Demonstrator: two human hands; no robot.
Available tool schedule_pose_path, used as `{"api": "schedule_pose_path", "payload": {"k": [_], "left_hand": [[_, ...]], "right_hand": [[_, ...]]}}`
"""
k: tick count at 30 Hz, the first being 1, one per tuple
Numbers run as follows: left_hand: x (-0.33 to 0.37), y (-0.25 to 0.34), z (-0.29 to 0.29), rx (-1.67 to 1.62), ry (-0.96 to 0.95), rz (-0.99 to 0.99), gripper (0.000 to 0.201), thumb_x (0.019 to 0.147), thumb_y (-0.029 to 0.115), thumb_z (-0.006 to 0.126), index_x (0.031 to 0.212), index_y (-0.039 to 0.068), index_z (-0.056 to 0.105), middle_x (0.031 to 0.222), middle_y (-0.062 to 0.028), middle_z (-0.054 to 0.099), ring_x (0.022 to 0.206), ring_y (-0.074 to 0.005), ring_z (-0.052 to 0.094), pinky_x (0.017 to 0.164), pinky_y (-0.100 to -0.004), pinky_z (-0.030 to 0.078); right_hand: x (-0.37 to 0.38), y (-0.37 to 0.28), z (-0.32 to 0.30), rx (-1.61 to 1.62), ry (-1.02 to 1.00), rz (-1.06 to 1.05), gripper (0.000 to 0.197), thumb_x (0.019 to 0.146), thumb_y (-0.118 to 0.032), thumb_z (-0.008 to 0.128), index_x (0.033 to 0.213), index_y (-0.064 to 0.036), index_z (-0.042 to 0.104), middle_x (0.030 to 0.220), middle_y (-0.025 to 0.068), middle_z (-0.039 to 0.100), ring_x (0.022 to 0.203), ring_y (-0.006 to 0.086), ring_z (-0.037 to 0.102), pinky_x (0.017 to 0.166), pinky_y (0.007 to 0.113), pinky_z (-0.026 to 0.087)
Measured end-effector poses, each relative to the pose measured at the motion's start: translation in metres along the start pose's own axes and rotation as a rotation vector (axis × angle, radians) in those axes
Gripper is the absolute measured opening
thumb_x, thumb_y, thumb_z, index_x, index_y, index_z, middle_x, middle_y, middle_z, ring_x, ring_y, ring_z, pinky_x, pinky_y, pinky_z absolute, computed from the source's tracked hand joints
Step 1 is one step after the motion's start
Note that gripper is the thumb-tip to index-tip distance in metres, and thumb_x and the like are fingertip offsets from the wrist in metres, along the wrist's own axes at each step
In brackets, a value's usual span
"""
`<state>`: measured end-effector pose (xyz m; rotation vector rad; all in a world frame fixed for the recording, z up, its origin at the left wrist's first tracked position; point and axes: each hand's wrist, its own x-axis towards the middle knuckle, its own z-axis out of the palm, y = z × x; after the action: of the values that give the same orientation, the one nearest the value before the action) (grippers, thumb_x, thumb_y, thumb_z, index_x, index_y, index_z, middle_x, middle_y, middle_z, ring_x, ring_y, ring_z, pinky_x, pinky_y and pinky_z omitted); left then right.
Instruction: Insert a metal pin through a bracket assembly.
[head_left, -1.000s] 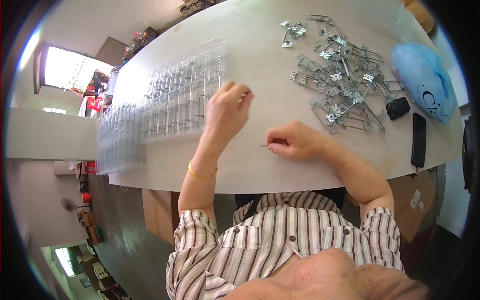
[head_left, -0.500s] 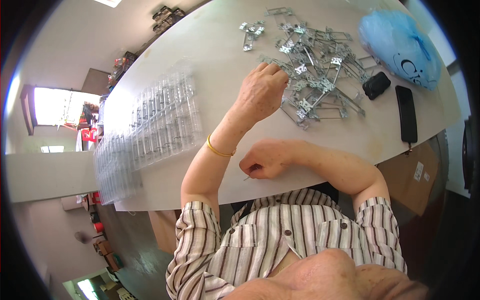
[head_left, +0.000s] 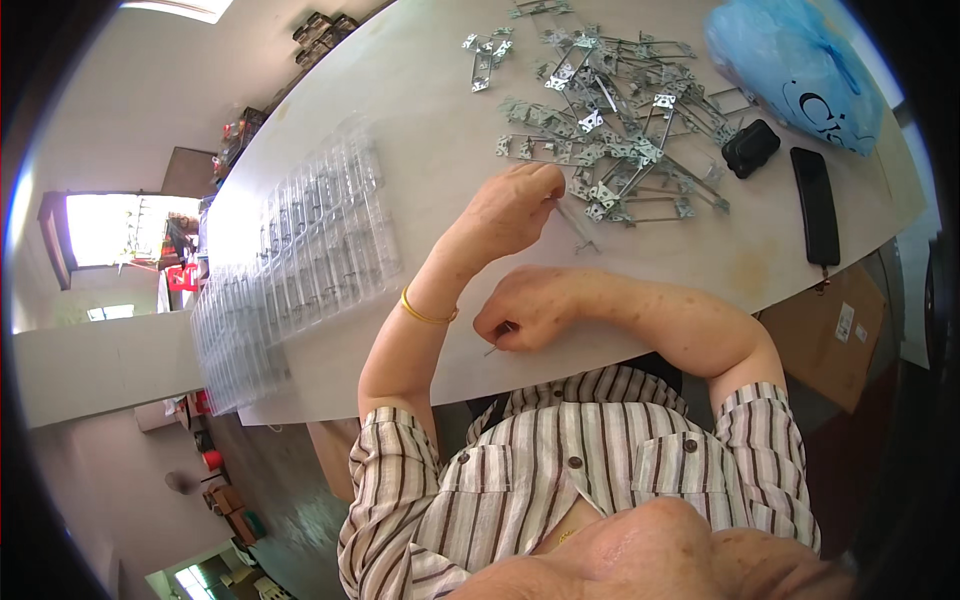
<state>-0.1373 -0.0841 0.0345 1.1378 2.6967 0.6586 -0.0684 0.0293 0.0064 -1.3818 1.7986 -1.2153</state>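
Metal bracket [head_left: 577,232], L hand [head_left: 515,207], nr pile edge [head_left: 604,198]

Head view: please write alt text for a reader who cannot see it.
A person's left hand holds a metal part beside a pile of metal brackets; the right hand holds a thin piece. Clear plastic trays lie left, a phone and blue bag right.

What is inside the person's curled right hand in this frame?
A thin grey rod pokes out at the lower left of the right hand; its other end and anything else in the palm are covered by the hand itself.
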Motion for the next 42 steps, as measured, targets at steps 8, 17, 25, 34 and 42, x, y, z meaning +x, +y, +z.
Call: {"api": "schedule_pose_path", "payload": {"k": [8,17,25,34,42], "left_hand": [[-0.047,-0.011,-0.011,-0.934,0.236,-0.422,0.009,0.092,0.008,0.065,0.099,0.004,0.061,0.091,-0.0093,0.072,0.082,-0.0127,0.066,0.070,-0.0278,0.052],[-0.104,-0.036,0.001,-1.444,0.411,-0.400,0.008,0.094,0.009,0.065,0.097,0.005,0.058,0.096,-0.0150,0.073,0.077,-0.0133,0.066,0.067,-0.0274,0.053],[-0.122,-0.035,0.014,-1.613,0.364,-0.281,0.012,0.091,0.009,0.067,0.098,0.004,0.058,0.093,-0.0162,0.072,0.077,-0.0151,0.066,0.067,-0.0273,0.053],[-0.126,-0.037,0.009,-1.529,0.332,-0.239,0.011,0.092,0.008,0.064,0.098,0.003,0.057,0.095,-0.0141,0.071,0.081,-0.0134,0.064,0.069,-0.0274,0.051],[-0.124,-0.034,0.015,-1.356,0.311,-0.314,0.023,0.092,0.013,0.066,0.109,0.002,0.057,0.101,-0.0068,0.068,0.092,-0.0122,0.062,0.074,-0.0298,0.053]], "right_hand": [[-0.001,-0.002,-0.007,0.063,-0.035,0.067,0.011,0.084,-0.015,0.061,0.084,-0.0063,0.067,0.074,0.0102,0.066,0.070,0.0263,0.062,0.067,0.041,0.048],[-0.001,-0.001,-0.014,0.214,0.731,-0.067,0.008,0.096,-0.009,0.064,0.103,-0.0062,0.062,0.080,0.0021,0.064,0.071,0.0098,0.059,0.062,0.027,0.047],[0.002,0.007,-0.037,0.076,1.105,-0.010,0.007,0.102,-0.009,0.059,0.108,-0.0057,0.059,0.085,-0.0020,0.060,0.071,0.0042,0.055,0.063,0.021,0.046],[0.006,0.004,-0.029,0.137,1.023,0.033,0.007,0.104,-0.009,0.056,0.109,-0.0052,0.056,0.083,0.0002,0.060,0.068,0.0058,0.056,0.062,0.021,0.049],[0.008,0.005,-0.026,0.025,1.007,0.102,0.007,0.103,-0.009,0.057,0.108,-0.0040,0.054,0.082,0.0003,0.057,0.066,0.0066,0.058,0.059,0.021,0.050]]}}
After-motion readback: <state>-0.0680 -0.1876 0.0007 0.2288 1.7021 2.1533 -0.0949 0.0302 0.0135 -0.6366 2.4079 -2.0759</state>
